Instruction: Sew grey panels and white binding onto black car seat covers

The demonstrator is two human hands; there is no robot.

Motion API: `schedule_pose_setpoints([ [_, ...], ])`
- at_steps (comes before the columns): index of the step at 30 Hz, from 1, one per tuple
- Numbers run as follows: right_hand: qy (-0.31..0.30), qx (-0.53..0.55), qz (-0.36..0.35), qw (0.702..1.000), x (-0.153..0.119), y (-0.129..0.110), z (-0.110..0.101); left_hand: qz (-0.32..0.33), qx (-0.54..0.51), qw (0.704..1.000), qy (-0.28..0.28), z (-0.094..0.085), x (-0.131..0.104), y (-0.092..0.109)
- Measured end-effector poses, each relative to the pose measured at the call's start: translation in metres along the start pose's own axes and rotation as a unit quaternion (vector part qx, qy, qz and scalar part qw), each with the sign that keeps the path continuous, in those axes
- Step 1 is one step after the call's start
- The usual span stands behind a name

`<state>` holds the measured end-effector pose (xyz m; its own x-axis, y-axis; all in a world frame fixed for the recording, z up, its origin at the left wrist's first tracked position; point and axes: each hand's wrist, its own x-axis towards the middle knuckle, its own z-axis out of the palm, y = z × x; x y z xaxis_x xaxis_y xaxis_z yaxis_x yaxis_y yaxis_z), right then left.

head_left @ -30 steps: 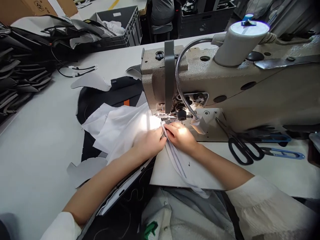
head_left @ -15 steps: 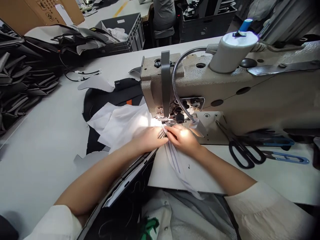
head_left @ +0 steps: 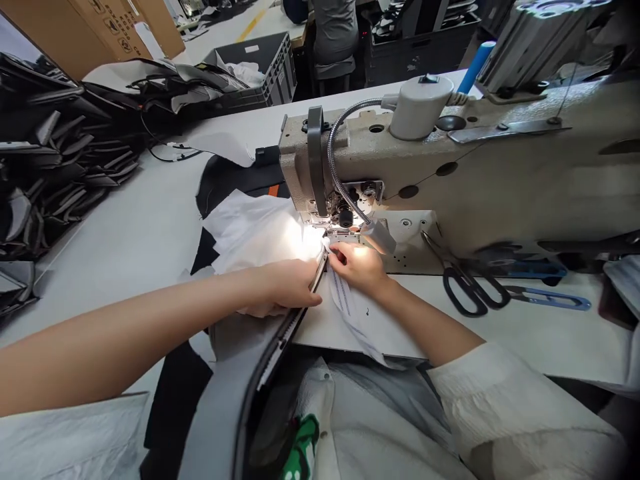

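Under the lit head of a sewing machine (head_left: 305, 163) lies bunched white fabric (head_left: 240, 230). My left hand (head_left: 295, 283) is closed on the edge of a black-and-grey fabric panel (head_left: 280, 340), just in front of the presser foot area. That panel's dark, stiff edge runs down past my lap. To the right of the edge, my right hand (head_left: 360, 267) pinches a white fabric strip (head_left: 345, 300) with blue lines, which hangs toward me. The needle and the right fingertips' exact hold are hard to make out in the glare.
Black-handled scissors (head_left: 467, 287) and blue thread snips (head_left: 550, 298) lie on the right. Stacked dark fabric pieces (head_left: 75, 153) fill the left side. A grey crate (head_left: 280, 70) and a cardboard box (head_left: 130, 30) stand behind; a person sits beyond the table.
My left forearm has swung outward and up, and the panel's grey side now shows below it. The left hand has shifted slightly away from the right hand. The view has turned a little.
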<state>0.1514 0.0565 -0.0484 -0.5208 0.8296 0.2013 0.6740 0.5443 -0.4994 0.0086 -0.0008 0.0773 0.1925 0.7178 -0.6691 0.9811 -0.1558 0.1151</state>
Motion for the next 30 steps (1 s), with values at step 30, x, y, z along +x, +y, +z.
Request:
schedule_pose_setpoints([
  [30,0.083,-0.100,-0.130,0.983,0.005,0.011,0.008,0.024,0.050,0.911,0.408,0.048,0.062,-0.029],
])
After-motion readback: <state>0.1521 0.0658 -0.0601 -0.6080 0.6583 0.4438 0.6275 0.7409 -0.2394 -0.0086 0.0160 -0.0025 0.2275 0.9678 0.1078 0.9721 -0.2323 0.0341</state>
